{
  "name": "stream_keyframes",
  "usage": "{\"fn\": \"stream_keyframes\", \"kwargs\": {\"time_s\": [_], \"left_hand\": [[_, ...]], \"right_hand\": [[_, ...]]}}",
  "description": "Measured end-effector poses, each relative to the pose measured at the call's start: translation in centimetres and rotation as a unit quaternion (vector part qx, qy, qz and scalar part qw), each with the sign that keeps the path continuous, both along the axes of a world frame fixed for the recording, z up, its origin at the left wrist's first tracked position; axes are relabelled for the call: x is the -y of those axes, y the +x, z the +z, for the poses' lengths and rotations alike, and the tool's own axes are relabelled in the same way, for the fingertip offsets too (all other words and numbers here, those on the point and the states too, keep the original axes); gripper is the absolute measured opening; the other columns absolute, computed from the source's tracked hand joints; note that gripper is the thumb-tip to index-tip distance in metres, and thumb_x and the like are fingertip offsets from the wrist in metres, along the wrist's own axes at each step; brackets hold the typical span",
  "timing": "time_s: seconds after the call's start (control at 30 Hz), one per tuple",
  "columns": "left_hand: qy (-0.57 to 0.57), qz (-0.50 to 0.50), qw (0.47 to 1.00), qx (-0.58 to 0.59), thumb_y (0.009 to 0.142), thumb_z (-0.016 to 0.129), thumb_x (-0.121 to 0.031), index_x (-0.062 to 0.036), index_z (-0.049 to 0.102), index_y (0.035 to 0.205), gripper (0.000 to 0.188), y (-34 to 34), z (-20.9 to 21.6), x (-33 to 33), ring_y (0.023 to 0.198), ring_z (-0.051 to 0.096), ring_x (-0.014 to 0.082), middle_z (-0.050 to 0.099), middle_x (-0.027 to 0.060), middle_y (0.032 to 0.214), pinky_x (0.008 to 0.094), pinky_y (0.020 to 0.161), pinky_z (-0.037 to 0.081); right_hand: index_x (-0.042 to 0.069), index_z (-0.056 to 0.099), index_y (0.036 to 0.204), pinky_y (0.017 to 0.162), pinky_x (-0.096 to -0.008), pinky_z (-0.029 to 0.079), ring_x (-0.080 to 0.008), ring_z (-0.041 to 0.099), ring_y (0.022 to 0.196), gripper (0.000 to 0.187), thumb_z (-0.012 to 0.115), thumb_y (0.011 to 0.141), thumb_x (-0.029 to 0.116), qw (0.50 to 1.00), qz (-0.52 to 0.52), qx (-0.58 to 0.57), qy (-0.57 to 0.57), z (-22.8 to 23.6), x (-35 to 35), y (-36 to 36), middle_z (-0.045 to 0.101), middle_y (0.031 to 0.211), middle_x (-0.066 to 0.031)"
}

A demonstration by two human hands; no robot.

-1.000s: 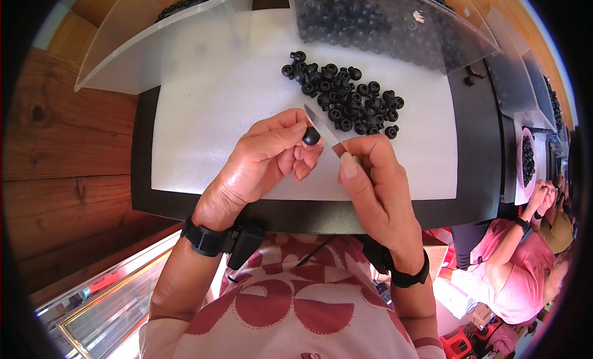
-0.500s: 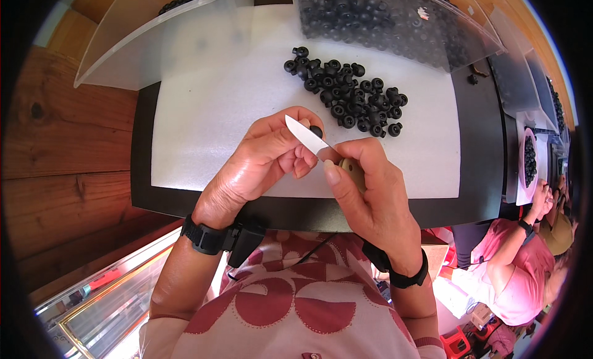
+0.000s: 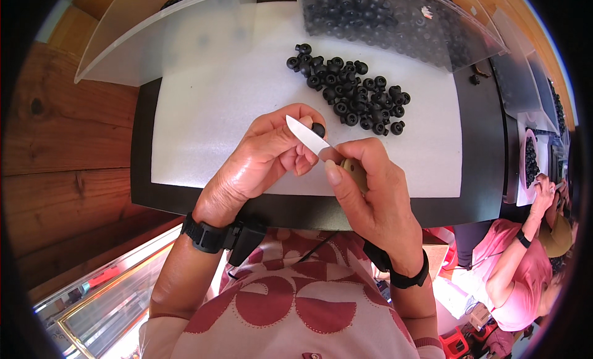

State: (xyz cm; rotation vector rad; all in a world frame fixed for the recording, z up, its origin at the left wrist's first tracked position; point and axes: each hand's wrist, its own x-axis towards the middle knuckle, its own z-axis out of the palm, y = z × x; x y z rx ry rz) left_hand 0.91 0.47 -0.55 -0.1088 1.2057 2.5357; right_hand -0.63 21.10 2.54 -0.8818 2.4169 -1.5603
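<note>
My left hand (image 3: 270, 150), fingers curled, pinches a small black ball-shaped cord lock (image 3: 318, 130) near its fingertips; part of the piece is hidden. In my right hand (image 3: 374, 192) is a folding knife with a tan handle (image 3: 354, 172), its blade (image 3: 306, 136) pointing up and left. The blade lies across the left fingertips, close beside the black piece; whether it touches cannot be made out. Beyond both hands, a loose heap of similar black cord locks (image 3: 355, 93) lies on a white foam sheet (image 3: 204, 130).
A clear bin of black pieces (image 3: 395, 31) stands at the far right, another translucent bin (image 3: 154, 44) at the far left. The dark table edge (image 3: 278, 212) runs in front of me. On the right a co-worker's hand (image 3: 542, 195) is by a pink basin (image 3: 524, 164).
My hands and the knife have barely moved. Slightly more of the black piece shows beside the blade. On the right, the co-worker's arm has shifted a little.
</note>
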Motion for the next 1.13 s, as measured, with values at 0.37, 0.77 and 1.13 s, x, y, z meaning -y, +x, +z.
{"fn": "stream_keyframes", "kwargs": {"time_s": [0.37,0.77,1.13], "left_hand": [[0.014,0.013,1.0,-0.006,0.097,0.068,-0.035,0.0036,0.054,0.117,0.046,0.2,-0.4,0.0,0.074,0.057,0.0112,0.063,0.0108,0.102,0.0273,0.061,0.043],[-0.001,-0.001,1.0,-0.015,0.101,0.062,-0.029,0.0025,0.056,0.119,0.037,0.3,-0.4,0.1,0.072,0.055,0.0094,0.062,0.0068,0.094,0.0255,0.063,0.042],[-0.013,0.0,1.0,-0.003,0.104,0.059,-0.034,-0.0007,0.062,0.115,0.035,0.3,0.6,-0.4,0.077,0.05,0.0087,0.057,0.0007,0.087,0.0237,0.066,0.042]], "right_hand": [[0.003,0.051,0.105,0.057,-0.0375,0.05,-0.0314,0.065,0.064,0.019,0.066,0.097,0.011,1.0,-0.008,0.007,-0.016,-0.2,0.2,-0.1,0.067,0.084,-0.0137],[0.002,0.052,0.104,0.056,-0.0367,0.047,-0.0307,0.062,0.061,0.017,0.064,0.098,0.012,1.0,-0.019,0.007,-0.019,-0.7,0.3,-0.5,0.063,0.078,-0.0149],[0.001,0.052,0.106,0.055,-0.0321,0.044,-0.0208,0.056,0.059,0.018,0.062,0.101,0.015,0.996,-0.047,0.012,-0.074,-1.6,0.1,-1.2,0.059,0.074,-0.0122]]}}
